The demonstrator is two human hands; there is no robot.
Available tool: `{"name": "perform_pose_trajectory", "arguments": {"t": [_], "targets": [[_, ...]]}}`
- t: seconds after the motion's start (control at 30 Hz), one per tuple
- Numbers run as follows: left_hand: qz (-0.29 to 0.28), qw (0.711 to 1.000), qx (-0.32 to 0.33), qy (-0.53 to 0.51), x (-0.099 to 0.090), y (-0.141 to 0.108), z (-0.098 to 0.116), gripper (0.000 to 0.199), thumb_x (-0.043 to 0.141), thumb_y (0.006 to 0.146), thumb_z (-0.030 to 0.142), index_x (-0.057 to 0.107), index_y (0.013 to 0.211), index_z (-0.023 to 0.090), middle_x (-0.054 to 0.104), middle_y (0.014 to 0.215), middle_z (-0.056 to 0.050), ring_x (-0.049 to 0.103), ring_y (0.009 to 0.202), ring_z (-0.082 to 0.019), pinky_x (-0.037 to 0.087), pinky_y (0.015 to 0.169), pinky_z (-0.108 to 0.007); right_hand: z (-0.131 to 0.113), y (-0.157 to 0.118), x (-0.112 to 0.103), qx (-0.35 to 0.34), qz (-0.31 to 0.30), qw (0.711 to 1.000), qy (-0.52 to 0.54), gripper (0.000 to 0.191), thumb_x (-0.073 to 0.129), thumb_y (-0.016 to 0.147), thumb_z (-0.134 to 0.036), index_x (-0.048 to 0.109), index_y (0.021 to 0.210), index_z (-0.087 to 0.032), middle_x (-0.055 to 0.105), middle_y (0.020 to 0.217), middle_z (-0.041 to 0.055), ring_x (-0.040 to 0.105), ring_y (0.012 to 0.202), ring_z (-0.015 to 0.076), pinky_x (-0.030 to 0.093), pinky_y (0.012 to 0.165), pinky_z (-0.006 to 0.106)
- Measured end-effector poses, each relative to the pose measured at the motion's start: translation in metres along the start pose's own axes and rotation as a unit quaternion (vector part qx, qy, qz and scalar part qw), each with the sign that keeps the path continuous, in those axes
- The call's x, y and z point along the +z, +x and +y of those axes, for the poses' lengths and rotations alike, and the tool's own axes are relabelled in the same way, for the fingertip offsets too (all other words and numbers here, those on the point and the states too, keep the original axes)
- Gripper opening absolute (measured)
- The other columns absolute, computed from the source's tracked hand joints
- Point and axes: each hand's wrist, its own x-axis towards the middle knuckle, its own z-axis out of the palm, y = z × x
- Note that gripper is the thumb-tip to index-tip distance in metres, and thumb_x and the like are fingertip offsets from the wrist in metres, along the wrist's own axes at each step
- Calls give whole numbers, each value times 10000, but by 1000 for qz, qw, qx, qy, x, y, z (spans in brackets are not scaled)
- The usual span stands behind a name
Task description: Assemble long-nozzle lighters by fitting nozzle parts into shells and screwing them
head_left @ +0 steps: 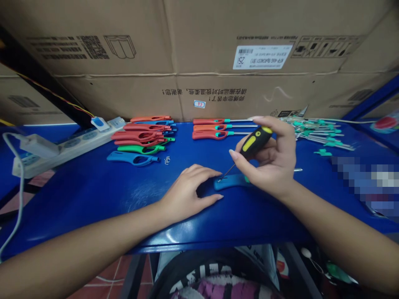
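While the front of the blue tabletop (131, 199) lies bare across the lower middle of the frame, your left hand (182, 193) rests there, its grip spread, thumb and forefinger apart on either side of the near end of a blue handle (232, 182); whether they touch it, you cannot tell from here. That handle lies flat at the frame's centre, partly hidden under your right hand (274, 166), whose grip is clamped on a black-and-yellow screwdriver (257, 143), its tip down at the handle's left end.

The handle looks like light, stiff, smooth plastic, so expect it to skid or roll under the tip. Pinch it by both long sides near that left end; the thin metal rod (298, 170) at right would probably bend.

Farther up, small silvery bits (167, 160) sit left of centre, near a pile of coloured handles (140, 138). Three red and orange lighters (208, 128) lie at upper centre, teal-fitted rods (327, 133) at right, all before the cardboard (124, 95).
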Motion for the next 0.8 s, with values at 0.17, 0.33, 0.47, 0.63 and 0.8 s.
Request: {"name": "perform_pose_trajectory", "arguments": {"t": [0.17, 0.33, 0.47, 0.63, 0.8], "targets": [[-21, 1000, -15, 17, 2, 0, -4, 389, 703, 901, 296, 608, 1274, 234, 691, 1233, -69, 598, 1140, -259, 464, 1000, -450, 5, 1, 0, 13, -11, 1000, -7, 638, 834, 726, -218, 545, 1270, -382, 619, 1111, 27, 659, 749, 170, 595, 569, 316], [-34, 999, -20, 29, 3, -1, -5, 375, 682, 915, 277, 603, 1280, 244, 689, 1225, -69, 591, 1141, -266, 458, 994, -457, 4, 0, 0, 11, -44, 999, -26, 629, 799, 772, -184, 520, 1295, -396, 620, 1146, 18, 666, 754, 150, 610, 615, 305], [-40, 999, -17, 33, 3, -1, -5, 356, 671, 924, 279, 600, 1271, 244, 692, 1218, -66, 590, 1136, -266, 453, 990, -457, 3, -2, -2, 21, -57, 998, -29, 635, 821, 756, -211, 519, 1288, -378, 594, 1251, 28, 685, 827, 169, 631, 652, 318], [-34, 999, -6, 35, 4, -2, -6, 356, 682, 915, 284, 593, 1255, 230, 690, 1204, -68, 582, 1136, -263, 446, 992, -452, 6, -4, -3, 28, -83, 996, -2, 691, 846, 720, -208, 508, 1299, -374, 617, 1239, 37, 683, 806, 172, 630, 630, 329], [-31, 999, -4, 27, 4, -1, -5, 300, 670, 921, 281, 613, 1210, 221, 695, 1167, -80, 597, 1102, -258, 464, 965, -435, 5, -4, -5, 12, -107, 994, -17, 745, 820, 720, -166, 482, 1355, -361, 653, 1061, 42, 674, 827, 216, 607, 571, 328]]}}
